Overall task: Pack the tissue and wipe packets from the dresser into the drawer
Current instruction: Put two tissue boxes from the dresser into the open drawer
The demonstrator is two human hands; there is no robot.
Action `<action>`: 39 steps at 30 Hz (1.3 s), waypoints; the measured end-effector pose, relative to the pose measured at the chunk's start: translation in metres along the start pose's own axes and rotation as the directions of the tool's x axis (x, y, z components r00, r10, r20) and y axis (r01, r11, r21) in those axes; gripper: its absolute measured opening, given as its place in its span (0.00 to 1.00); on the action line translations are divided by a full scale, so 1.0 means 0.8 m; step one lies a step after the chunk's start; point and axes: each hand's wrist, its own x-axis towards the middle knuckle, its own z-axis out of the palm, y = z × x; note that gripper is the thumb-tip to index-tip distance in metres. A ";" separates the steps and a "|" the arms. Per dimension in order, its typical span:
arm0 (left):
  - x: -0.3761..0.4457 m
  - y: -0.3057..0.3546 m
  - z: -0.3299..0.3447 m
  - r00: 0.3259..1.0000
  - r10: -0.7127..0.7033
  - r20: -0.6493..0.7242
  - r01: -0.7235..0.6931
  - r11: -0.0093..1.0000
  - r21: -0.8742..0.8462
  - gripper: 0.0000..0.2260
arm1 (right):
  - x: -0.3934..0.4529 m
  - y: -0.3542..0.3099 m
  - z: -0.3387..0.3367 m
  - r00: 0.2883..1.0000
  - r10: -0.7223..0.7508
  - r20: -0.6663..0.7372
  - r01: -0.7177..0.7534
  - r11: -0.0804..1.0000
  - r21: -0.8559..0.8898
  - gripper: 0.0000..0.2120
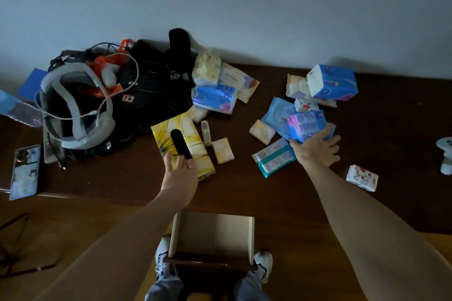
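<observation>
On the dark wooden dresser (244,190) lie several tissue and wipe packets. My left hand (179,175) rests, fingers apart, on the near end of a yellow tissue box (193,139) that has a black oblong thing lying on top. My right hand (316,148) is spread against the near edge of a blue and purple packet (305,123). Around it are teal wipe packets (274,156), a big blue pack (333,82) and a white packet with red print (362,177). Another heap of packets (215,95) sits at the back centre. The open drawer (251,237) below shows only its pale bottom.
A white headset (75,110) with cables and a black bag (151,80) fill the left of the dresser. A phone (24,171) lies at the left front edge. A white controller (445,154) stands at the far right. My shoes flank the drawer front.
</observation>
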 end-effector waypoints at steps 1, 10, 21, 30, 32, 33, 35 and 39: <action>0.001 0.002 0.000 1.000 -0.020 0.000 0.020 1.000 -0.002 0.23 | 0.002 -0.001 0.006 1.000 0.026 0.009 -0.026 1.000 0.009 0.58; -0.015 -0.005 -0.014 0.998 -0.042 -0.050 0.035 0.990 -0.136 0.26 | -0.124 0.031 0.030 0.971 -0.179 -0.156 0.213 0.947 0.240 0.55; -0.214 -0.043 0.093 0.852 0.240 -0.465 -0.348 0.924 -0.161 0.26 | -0.308 0.097 0.072 0.810 -0.586 -0.013 0.546 0.747 0.380 0.56; -0.255 -0.014 0.131 0.998 0.019 -0.058 -0.055 0.690 -0.722 0.32 | -0.389 0.148 0.130 0.785 -0.587 0.197 0.523 0.799 0.298 0.58; -0.251 -0.004 0.143 0.991 0.067 0.113 0.042 0.655 -0.754 0.44 | -0.388 0.167 0.147 0.820 -0.526 0.226 0.445 0.834 0.326 0.58; -0.251 0.003 0.150 0.983 0.073 0.171 0.083 0.649 -0.757 0.49 | -0.383 0.178 0.155 0.834 -0.496 0.241 0.407 0.848 0.339 0.58; -0.251 0.020 0.172 0.973 0.089 0.215 0.100 0.675 -0.731 0.53 | -0.371 0.201 0.176 0.855 -0.441 0.274 0.339 0.874 0.350 0.57; -0.224 0.054 0.221 0.990 0.111 0.088 -0.032 0.781 -0.624 0.33 | -0.343 0.244 0.225 0.867 -0.370 0.333 0.272 0.912 0.307 0.54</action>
